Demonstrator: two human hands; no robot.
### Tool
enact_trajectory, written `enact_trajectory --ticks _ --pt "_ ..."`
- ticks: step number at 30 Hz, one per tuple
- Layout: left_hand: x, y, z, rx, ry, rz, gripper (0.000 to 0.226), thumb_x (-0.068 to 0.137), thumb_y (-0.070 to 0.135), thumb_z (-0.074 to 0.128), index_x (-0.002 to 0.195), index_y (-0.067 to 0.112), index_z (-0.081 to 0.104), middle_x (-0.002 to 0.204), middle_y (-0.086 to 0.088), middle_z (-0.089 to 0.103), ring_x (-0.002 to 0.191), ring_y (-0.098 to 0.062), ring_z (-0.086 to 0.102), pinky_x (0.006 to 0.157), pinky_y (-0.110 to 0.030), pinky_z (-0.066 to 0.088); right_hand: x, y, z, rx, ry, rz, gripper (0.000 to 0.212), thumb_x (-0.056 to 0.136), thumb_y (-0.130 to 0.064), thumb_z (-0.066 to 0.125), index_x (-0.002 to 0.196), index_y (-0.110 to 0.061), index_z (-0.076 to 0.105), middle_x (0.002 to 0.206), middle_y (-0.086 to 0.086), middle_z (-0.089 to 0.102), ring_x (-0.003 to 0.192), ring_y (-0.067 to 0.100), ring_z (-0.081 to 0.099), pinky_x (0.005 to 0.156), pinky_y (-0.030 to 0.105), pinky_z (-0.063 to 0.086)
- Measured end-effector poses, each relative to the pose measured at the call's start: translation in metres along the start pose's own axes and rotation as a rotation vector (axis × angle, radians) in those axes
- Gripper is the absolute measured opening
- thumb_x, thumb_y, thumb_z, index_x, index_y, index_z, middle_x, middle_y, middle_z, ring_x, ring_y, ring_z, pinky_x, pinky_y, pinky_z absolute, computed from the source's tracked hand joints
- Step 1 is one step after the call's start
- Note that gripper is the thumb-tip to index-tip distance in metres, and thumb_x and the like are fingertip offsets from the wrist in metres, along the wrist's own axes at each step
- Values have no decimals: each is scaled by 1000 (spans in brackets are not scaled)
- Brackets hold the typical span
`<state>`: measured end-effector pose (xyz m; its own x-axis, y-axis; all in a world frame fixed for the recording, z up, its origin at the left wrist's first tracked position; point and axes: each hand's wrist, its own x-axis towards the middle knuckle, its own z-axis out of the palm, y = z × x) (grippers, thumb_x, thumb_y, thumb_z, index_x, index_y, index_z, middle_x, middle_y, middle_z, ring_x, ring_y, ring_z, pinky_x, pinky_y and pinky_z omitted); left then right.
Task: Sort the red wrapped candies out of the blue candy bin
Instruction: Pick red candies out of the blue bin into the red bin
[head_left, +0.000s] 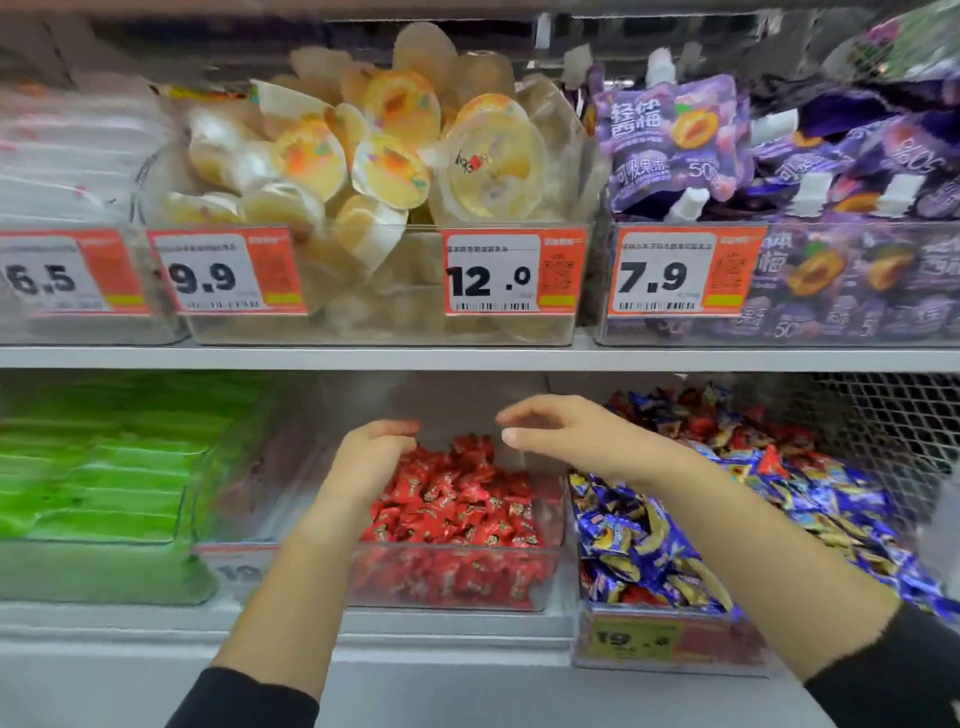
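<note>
A clear bin (457, 571) on the lower shelf is full of red wrapped candies (467, 499). To its right stands the bin of blue wrapped candies (649, 540), with several red candies (701, 421) mixed in toward its back. My left hand (371, 460) hangs over the back left of the red pile, fingers bent downward; whether it holds a candy is hidden. My right hand (566, 434) hovers above the gap between the two bins, fingers loosely spread, with nothing in it.
Green packets (98, 467) fill the bin at the left. The upper shelf (467, 357) carries bins of jelly cups (395, 156) and purple pouches (779, 156) with price tags. A wire mesh (878, 415) stands behind the blue bin.
</note>
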<state>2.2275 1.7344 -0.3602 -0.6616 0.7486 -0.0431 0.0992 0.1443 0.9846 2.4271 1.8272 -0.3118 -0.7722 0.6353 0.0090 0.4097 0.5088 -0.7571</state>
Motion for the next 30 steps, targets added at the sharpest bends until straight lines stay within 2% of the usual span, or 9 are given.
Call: enact_trajectory --ticks 5,8,11,14,16,19,22,25,30 --pt "-14 8 62 224 -107 134 22 92 12 57 111 9 68 110 -8 67 105 -22 60 88 -30 43 -58 62 -37 -35 313 18 13 95 -25 57 99 -27 70 98 -15 69 92 1 64 85 27 50" --pt "-30 18 102 387 -174 206 44 96 33 51 133 9 52 133 -10 55 122 -26 51 94 -30 38 -89 97 -64 -61 532 69 20 94 -18 58 85 -32 69 92 -13 70 88 6 64 82 31 51" --pt "-49 30 132 618 -150 380 54 95 45 46 136 10 43 133 -13 48 120 -30 46 96 -33 36 -108 123 -93 -12 689 117 23 93 -16 58 82 -33 69 88 -8 72 90 13 65 84 34 50" --pt "-73 39 156 783 -280 661 66 92 58 40 147 23 31 151 -4 30 139 -21 23 112 -35 22 -112 151 -117 -58 629 307 15 96 -29 54 102 -26 67 106 -4 69 103 17 61 88 32 45" --pt "-89 38 172 895 -472 786 73 88 69 36 150 39 14 160 7 7 147 -15 1 118 -37 6 -108 168 -129 -117 592 424 32 97 -35 51 122 -18 61 120 2 64 112 21 57 87 29 39" --pt "-101 25 196 1140 -580 931 72 87 71 35 148 48 5 161 5 -3 147 -18 -8 118 -45 -6 -94 176 -140 -131 533 475 46 99 -40 45 134 -13 52 129 7 59 115 23 54 87 27 37" --pt "-93 17 206 1228 -555 937 60 92 62 25 148 46 13 161 2 1 147 -20 -1 118 -48 -3 -73 178 -149 -137 478 557 48 102 -42 36 134 -10 51 128 16 57 112 30 55 86 31 39" --pt "-79 14 206 1248 -495 955 72 79 61 1 146 46 20 161 0 9 147 -20 5 118 -47 4 -55 178 -156 -79 462 591 41 104 -28 33 128 -2 54 127 25 57 113 39 55 89 37 45" --pt "-70 16 202 1210 -542 897 54 93 61 22 145 49 20 161 8 3 147 -13 -2 118 -42 -1 -30 175 -153 -59 416 669 46 107 -27 19 142 -3 37 147 17 39 131 30 42 100 29 36"
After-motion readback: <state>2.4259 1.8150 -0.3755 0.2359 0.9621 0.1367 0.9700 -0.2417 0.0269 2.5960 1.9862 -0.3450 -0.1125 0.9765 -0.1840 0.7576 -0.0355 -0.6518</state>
